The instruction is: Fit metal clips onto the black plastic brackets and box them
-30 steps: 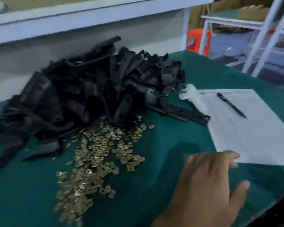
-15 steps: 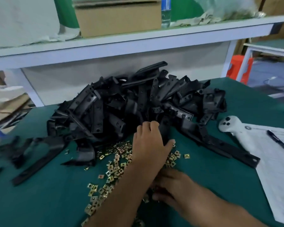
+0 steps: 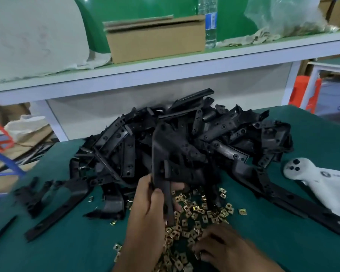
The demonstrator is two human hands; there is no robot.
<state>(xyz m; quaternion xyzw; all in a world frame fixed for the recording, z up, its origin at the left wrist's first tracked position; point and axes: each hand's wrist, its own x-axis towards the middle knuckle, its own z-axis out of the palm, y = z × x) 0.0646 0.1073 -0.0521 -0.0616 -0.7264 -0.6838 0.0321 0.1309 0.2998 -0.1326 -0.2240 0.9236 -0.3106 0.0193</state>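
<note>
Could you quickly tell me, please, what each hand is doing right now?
Left hand: closed, holding a black bracket.
Right hand: fingers curled among the metal clips; whether it holds one cannot be told.

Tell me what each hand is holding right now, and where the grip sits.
Left hand holds a black bracket by its lower end. Right hand rests fingers on the metal clips; any grip there cannot be told.

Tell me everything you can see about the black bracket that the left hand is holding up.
The black bracket looks like matte moulded plastic, with a wide angled upper part bearing small holes and a narrow strip running down. It stands roughly upright, lifted in front of the bracket pile, above the brass-coloured clips. The left hand grips its lower strip, thumb across the front. Motion blur hides finer detail.
</note>
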